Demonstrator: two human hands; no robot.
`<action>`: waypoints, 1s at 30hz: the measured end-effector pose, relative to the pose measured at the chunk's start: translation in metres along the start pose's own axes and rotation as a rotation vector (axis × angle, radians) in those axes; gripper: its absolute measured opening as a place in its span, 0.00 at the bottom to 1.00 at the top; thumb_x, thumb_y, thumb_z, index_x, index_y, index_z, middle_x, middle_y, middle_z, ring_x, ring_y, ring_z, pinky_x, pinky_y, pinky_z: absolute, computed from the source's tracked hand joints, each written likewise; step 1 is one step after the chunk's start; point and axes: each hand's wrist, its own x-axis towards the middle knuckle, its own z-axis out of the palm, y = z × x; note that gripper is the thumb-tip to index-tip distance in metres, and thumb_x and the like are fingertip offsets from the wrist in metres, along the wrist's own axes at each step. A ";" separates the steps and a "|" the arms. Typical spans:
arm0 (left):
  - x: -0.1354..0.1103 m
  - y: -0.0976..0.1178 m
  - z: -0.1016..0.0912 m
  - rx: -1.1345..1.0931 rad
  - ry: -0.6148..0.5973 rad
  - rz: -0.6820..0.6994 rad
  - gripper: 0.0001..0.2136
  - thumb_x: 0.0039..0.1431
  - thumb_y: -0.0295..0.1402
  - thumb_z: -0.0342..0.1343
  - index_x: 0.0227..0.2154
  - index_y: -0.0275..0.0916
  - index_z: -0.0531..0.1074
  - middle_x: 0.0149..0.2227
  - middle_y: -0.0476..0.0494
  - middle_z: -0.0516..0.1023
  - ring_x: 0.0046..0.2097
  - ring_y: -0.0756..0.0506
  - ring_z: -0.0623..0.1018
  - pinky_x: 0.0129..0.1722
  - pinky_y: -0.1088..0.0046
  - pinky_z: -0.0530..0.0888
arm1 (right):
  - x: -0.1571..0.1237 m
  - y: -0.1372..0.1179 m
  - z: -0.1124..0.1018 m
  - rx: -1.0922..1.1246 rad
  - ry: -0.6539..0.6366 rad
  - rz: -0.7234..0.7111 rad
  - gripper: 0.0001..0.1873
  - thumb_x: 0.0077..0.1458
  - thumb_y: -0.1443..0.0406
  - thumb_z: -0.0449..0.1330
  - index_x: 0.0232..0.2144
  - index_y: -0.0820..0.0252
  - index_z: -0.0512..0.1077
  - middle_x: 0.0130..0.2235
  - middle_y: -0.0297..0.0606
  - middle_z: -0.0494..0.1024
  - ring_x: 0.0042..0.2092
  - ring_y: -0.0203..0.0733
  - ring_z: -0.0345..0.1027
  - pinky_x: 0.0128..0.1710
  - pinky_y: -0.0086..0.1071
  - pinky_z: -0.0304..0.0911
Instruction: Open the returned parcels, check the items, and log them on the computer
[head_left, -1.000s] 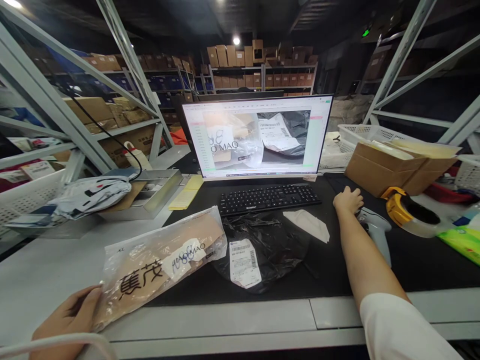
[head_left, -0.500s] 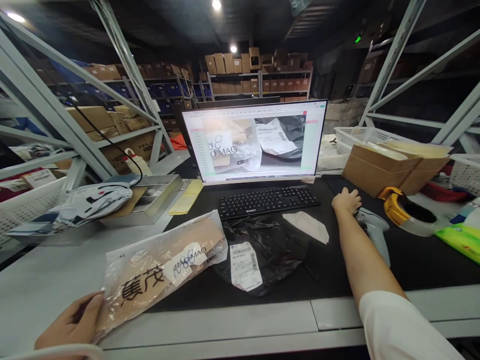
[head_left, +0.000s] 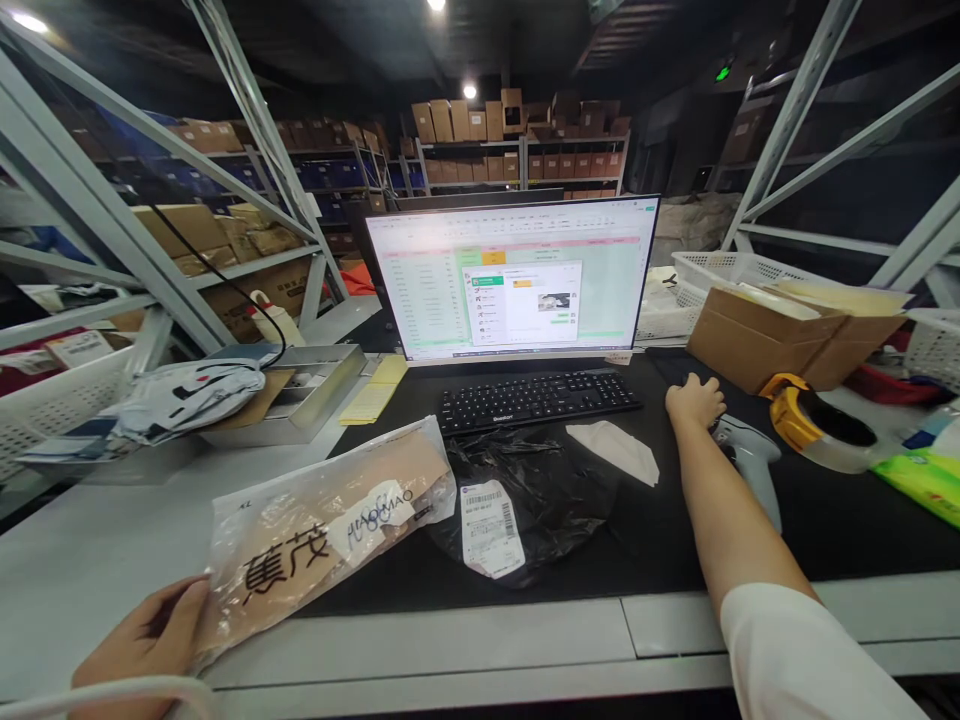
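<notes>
My left hand (head_left: pixel 142 640) pinches the lower left corner of a clear plastic garment bag (head_left: pixel 300 550). The bag is marked XL, holds something beige, and has a white handwritten label. It lies slanted at the front of the desk. Beside it is a crumpled black plastic mailer (head_left: pixel 555 520) bearing a white shipping label (head_left: pixel 491 530). To the right of the keyboard (head_left: pixel 536 400), my right hand (head_left: pixel 695 402) curls over what seems to be a computer mouse, hidden under the palm. A grey handheld scanner (head_left: pixel 752 462) lies by my right wrist.
The monitor (head_left: pixel 517 280) stands behind the keyboard. A folded white paper (head_left: pixel 615 450) lies on the black mat. On the right are a tape dispenser (head_left: pixel 817 420) and a cardboard box (head_left: pixel 757 335). Yellow notes (head_left: pixel 373 392) and a grey open box (head_left: pixel 319 395) are at left.
On the monitor, the enlarged photo of the packages has closed; a spreadsheet with a chat window over it shows instead. Both hands and the bag stay practically where they were.
</notes>
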 end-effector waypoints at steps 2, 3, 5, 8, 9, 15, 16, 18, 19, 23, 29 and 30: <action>0.000 0.000 0.001 0.005 -0.009 -0.004 0.23 0.49 0.56 0.49 0.37 0.45 0.76 0.44 0.35 0.83 0.51 0.26 0.80 0.61 0.49 0.72 | 0.000 0.000 -0.001 -0.002 0.005 -0.005 0.23 0.62 0.63 0.54 0.57 0.62 0.72 0.60 0.57 0.64 0.56 0.61 0.63 0.53 0.52 0.60; 0.000 -0.001 0.001 0.005 -0.014 0.001 0.24 0.50 0.56 0.48 0.39 0.44 0.76 0.45 0.35 0.83 0.52 0.26 0.80 0.61 0.49 0.71 | -0.001 0.000 -0.001 -0.003 0.007 -0.010 0.23 0.62 0.62 0.55 0.58 0.61 0.72 0.60 0.57 0.64 0.56 0.61 0.63 0.53 0.52 0.60; 0.000 -0.003 0.003 0.002 -0.020 0.016 0.26 0.54 0.56 0.47 0.42 0.41 0.76 0.47 0.34 0.82 0.54 0.27 0.79 0.63 0.50 0.70 | -0.001 0.001 -0.001 -0.005 0.009 -0.019 0.24 0.61 0.61 0.55 0.58 0.61 0.73 0.60 0.56 0.65 0.56 0.62 0.63 0.53 0.52 0.61; -0.001 -0.004 0.005 0.006 -0.027 0.002 0.27 0.57 0.55 0.45 0.44 0.40 0.76 0.48 0.33 0.82 0.55 0.28 0.79 0.64 0.51 0.69 | -0.001 0.001 -0.001 -0.009 0.011 -0.025 0.24 0.60 0.61 0.56 0.57 0.60 0.74 0.60 0.56 0.65 0.56 0.62 0.63 0.52 0.51 0.61; -0.002 -0.004 0.005 0.006 -0.027 -0.007 0.27 0.57 0.55 0.46 0.44 0.39 0.76 0.48 0.33 0.82 0.55 0.29 0.79 0.64 0.52 0.69 | -0.001 0.001 -0.001 -0.011 0.012 -0.025 0.24 0.60 0.60 0.56 0.57 0.60 0.74 0.59 0.56 0.65 0.56 0.62 0.63 0.52 0.52 0.61; -0.009 0.007 -0.002 -0.006 0.002 -0.057 0.24 0.58 0.52 0.48 0.45 0.40 0.77 0.48 0.37 0.82 0.56 0.32 0.78 0.64 0.55 0.69 | 0.000 0.001 0.000 -0.041 0.031 -0.028 0.26 0.60 0.60 0.56 0.58 0.64 0.70 0.57 0.58 0.67 0.55 0.63 0.65 0.52 0.53 0.63; -0.010 0.010 -0.003 -0.010 0.003 -0.078 0.24 0.57 0.51 0.48 0.45 0.39 0.77 0.48 0.38 0.82 0.56 0.33 0.78 0.64 0.55 0.69 | 0.000 0.001 0.000 -0.046 0.032 -0.029 0.26 0.60 0.60 0.56 0.58 0.65 0.70 0.57 0.59 0.67 0.55 0.63 0.65 0.52 0.53 0.63; -0.012 0.016 -0.006 -0.023 0.004 -0.110 0.24 0.57 0.49 0.48 0.45 0.38 0.77 0.49 0.38 0.82 0.56 0.33 0.78 0.64 0.56 0.69 | 0.000 0.001 0.000 -0.054 0.028 -0.031 0.25 0.60 0.60 0.57 0.57 0.65 0.70 0.56 0.59 0.66 0.56 0.64 0.65 0.52 0.54 0.64; -0.013 0.019 -0.007 -0.033 0.007 -0.118 0.23 0.57 0.48 0.48 0.45 0.38 0.78 0.49 0.38 0.82 0.56 0.34 0.78 0.64 0.56 0.69 | 0.000 0.001 0.000 -0.057 0.024 -0.031 0.24 0.60 0.60 0.57 0.56 0.65 0.70 0.57 0.60 0.66 0.56 0.64 0.65 0.52 0.54 0.64; -0.016 0.023 -0.009 -0.087 0.028 -0.124 0.22 0.56 0.46 0.48 0.43 0.38 0.78 0.46 0.38 0.83 0.55 0.35 0.79 0.63 0.57 0.70 | 0.002 0.001 0.002 -0.052 0.022 -0.021 0.25 0.60 0.60 0.58 0.56 0.66 0.70 0.57 0.60 0.67 0.57 0.65 0.65 0.53 0.55 0.64; -0.019 0.030 -0.011 -0.107 0.026 -0.148 0.19 0.57 0.44 0.50 0.42 0.37 0.78 0.45 0.39 0.83 0.54 0.36 0.79 0.62 0.58 0.71 | 0.004 0.002 0.004 -0.034 0.025 -0.019 0.27 0.59 0.60 0.60 0.58 0.66 0.68 0.58 0.59 0.67 0.57 0.65 0.64 0.54 0.54 0.64; -0.021 0.032 -0.011 -0.104 0.027 -0.155 0.19 0.58 0.43 0.50 0.43 0.37 0.78 0.46 0.39 0.83 0.54 0.37 0.79 0.62 0.59 0.71 | 0.004 0.003 0.004 -0.035 0.021 -0.022 0.26 0.59 0.60 0.60 0.58 0.66 0.68 0.58 0.59 0.67 0.57 0.65 0.64 0.54 0.54 0.63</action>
